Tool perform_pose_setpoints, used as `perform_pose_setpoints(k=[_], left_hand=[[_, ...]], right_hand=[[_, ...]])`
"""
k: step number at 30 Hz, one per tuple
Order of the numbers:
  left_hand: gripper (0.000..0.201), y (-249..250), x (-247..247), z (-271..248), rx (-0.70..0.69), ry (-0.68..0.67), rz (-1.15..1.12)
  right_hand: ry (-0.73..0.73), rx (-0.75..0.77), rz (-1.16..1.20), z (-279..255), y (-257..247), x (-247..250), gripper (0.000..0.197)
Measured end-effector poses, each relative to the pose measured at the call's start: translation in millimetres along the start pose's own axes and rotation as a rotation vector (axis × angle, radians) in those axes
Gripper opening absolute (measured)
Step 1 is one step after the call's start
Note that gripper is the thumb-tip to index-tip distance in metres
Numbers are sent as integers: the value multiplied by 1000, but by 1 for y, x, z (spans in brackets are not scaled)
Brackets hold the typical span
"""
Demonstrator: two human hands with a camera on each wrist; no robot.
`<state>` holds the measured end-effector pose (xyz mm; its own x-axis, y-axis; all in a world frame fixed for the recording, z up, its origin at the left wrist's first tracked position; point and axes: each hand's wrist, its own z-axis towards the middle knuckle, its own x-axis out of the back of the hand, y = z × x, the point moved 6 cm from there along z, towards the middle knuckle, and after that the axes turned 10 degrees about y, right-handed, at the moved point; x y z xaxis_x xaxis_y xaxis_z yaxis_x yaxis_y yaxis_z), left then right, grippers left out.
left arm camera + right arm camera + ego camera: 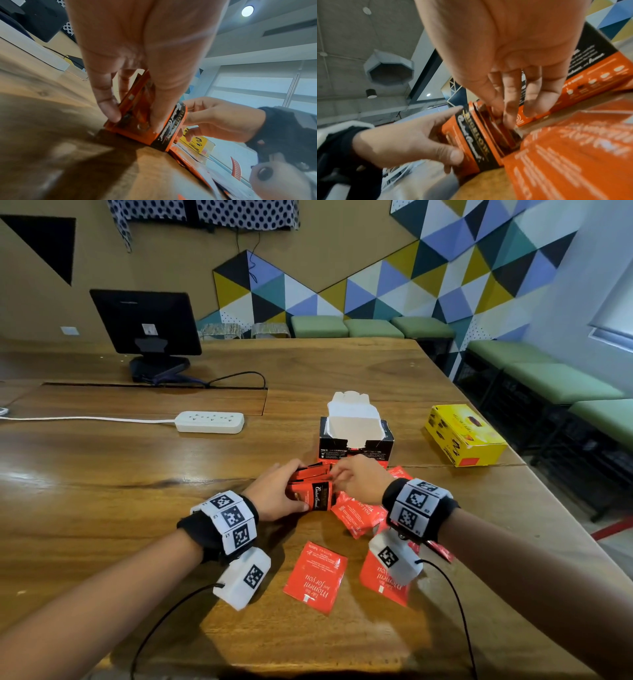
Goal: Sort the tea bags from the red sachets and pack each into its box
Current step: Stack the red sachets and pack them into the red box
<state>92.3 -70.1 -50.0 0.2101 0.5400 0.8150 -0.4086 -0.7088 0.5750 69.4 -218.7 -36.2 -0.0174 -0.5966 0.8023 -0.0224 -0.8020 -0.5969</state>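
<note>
A stack of red sachets (pixel 313 494) (pixel 145 129) (pixel 471 135) with black bands stands on edge on the wooden table (pixel 137 491). My left hand (pixel 301 486) (pixel 135 120) grips the stack between thumb and fingers. From the right, my right hand (pixel 342 474) (pixel 513 112) reaches in, its fingertips curled among the far sachets of the stack. Just behind stands the open black-and-red box (pixel 354 440) (pixel 590 67), lid flap up. A yellow box (pixel 462 436) lies at the right. No tea bags show.
Several loose red sachets (pixel 317 575) lie flat under and near my right wrist. A white power strip (pixel 209 422) with its cable lies to the left, a monitor (pixel 147 326) behind it. The table's edge runs close past the yellow box.
</note>
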Motion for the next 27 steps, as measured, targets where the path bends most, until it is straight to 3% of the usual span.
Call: perform_pose_setpoints(k=[3,5,8,10,12,20,24,27], left_hand=[[43,-2,1,1,12,5,25],[42,-2,1,2,25,-7,48],[39,1,1,5,37,-14,38],[33,2,1,6,36,-6,18],[29,3,2,6,41,2,-17],[21,-8,10,1,62,3,-45],[21,-15,17,-4,64,-24,-22],[22,-13,18,-9,41,-52,-9]], right_hand=[[34,-33,14,3,12,18,27],[-75,-5,-148,2,17,22,29],[-340,-1,-355,-10,22,13,62],[-375,34,-436,-15,20,8,80],[-342,56,-462,-16,21,7,86],[-326,131,-495,-23,9,1,55],[-344,108,-310,-28,5,9,43],[-354,92,-195,-32,8,24,23]])
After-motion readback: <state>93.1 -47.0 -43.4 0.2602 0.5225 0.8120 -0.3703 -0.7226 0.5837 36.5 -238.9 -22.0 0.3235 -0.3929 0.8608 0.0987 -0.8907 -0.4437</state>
